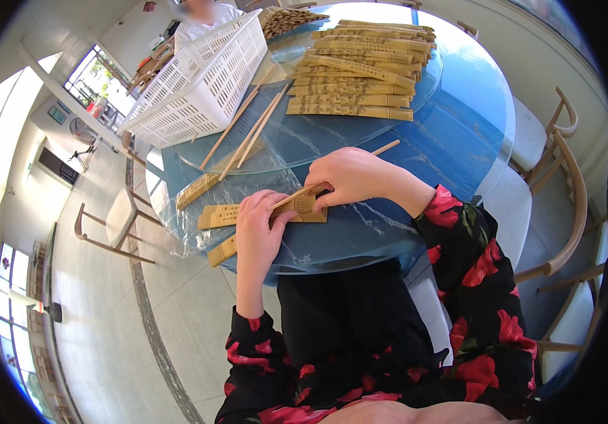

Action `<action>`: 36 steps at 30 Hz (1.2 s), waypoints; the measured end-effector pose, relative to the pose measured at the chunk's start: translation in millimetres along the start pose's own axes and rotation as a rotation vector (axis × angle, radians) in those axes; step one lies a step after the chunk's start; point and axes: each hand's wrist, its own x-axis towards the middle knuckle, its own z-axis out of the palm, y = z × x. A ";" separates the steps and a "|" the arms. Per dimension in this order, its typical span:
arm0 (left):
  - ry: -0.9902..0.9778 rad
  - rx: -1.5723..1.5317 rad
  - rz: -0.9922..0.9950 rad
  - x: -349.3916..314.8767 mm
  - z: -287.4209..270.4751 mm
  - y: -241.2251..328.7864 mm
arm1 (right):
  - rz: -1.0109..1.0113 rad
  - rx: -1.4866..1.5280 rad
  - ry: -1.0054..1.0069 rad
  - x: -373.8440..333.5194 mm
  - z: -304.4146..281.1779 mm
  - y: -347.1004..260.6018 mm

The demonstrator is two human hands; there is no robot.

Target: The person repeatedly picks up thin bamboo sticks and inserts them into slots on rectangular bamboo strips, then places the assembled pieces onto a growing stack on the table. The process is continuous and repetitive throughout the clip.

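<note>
My left hand (260,225) is closed, thumb and fingers pressing a flat brown paper chopstick sleeve (309,210) near the table's front edge. Just right of it, the fingers of my right hand (352,178) are closed around a slim wooden chopstick (386,147). The stick slants across the sleeve, one end by my left fingers and the other poking out past my right hand. Whether its tip is inside the sleeve is hidden by my fingers. Another sleeve (217,216) extends left from under my left hand, and one more (222,251) lies nearer the edge.
Loose chopsticks (254,136) lie on the glass turntable beside a white slotted basket (208,85). Filled-looking sleeves are stacked in a large pile (360,78) farther back, near a brown heap (286,22). Clear plastic film (194,237) covers the left edge. A person (205,21) is across the table.
</note>
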 end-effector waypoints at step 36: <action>0.005 0.044 0.008 -0.2 0.7 4.2 | 0.133 0.067 -0.045 0.2 1.4 -2.7</action>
